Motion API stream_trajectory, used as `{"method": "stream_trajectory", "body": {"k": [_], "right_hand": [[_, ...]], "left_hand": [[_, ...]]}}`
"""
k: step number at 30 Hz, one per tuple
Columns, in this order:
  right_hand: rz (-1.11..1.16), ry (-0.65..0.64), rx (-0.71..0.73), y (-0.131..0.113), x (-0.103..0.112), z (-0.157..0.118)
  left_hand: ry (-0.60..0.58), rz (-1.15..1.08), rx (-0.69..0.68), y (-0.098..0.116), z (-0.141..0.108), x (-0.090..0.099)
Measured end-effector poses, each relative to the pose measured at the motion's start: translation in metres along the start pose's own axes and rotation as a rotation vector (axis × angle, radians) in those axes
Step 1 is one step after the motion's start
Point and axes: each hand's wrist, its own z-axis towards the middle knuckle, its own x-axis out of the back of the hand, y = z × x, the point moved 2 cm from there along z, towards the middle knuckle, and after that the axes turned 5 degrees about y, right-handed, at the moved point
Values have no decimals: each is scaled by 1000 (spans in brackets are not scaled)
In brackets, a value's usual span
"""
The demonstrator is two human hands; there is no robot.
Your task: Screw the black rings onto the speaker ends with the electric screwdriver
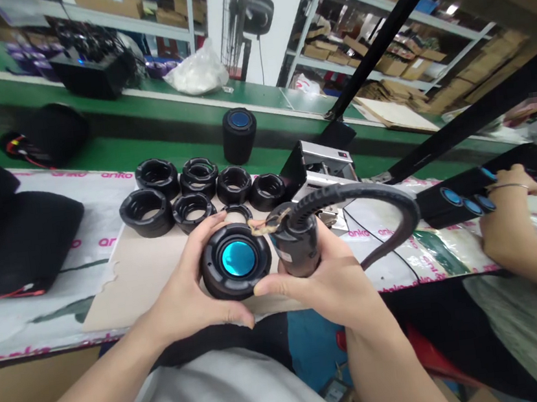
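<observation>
- Metal shelving (366, 39) stacked with cardboard boxes (393, 65) stands beyond a green assembly-line bench (178, 101).
- A white sheet printed "anko" (49, 215) covers the near bench, with a torn cardboard sheet (132, 289) lying on it.
- 2 black padded cushions (18, 238) lie on the white sheet at the far left.
- A co-worker's hand (505, 217), wearing a thin bracelet, rests on a row of black cylinders with blue ends (464, 200) at the right.
- A small silver machine (317, 162) stands just past the cardboard sheet.
- 7 black rubber rings (199, 177) sit on the cardboard, close together, and 1 upright black cylinder with a blue top (239, 135) stands behind them.
- The left hand (181, 283) is closed around the rim of a round black speaker part (235, 260), held above the cardboard, its blue centre facing up.
- The right hand (317, 280) is wrapped around a black hand tool (297, 240) with a ribbed black hose (370, 195), its thumb reaching across to touch the speaker part's edge.
- A twist of tan material (260, 227) sits between the tool's top and the speaker part.
</observation>
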Motion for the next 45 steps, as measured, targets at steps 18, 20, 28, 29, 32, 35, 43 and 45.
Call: {"method": "stream_trajectory", "body": {"k": [18,20,28,29,32,35,43,45], "right_hand": [[-146,11,-2,-1,-8,-11],[-131,-12,-14,-2,-8,-11],[-110,-42,-26,-2,-6,-12],[-112,-43,-28,-2,-5,-12],[-131,-39,-35,-1,-5,-13],[-138,-1,-28,3,-6,-13],[-37,38,61,10,-10,-16],[-56,64,24,12,-10,-19]], "left_hand": [[-27,-27,0,5,-1,1],[-24,-17,22,5,-1,2],[-26,-36,18,5,-3,1],[-27,-38,14,5,-3,1],[-31,-41,9,5,-1,2],[-31,-65,17,6,0,2],[-91,-89,56,21,8,2],[-128,-52,39,23,10,4]]}}
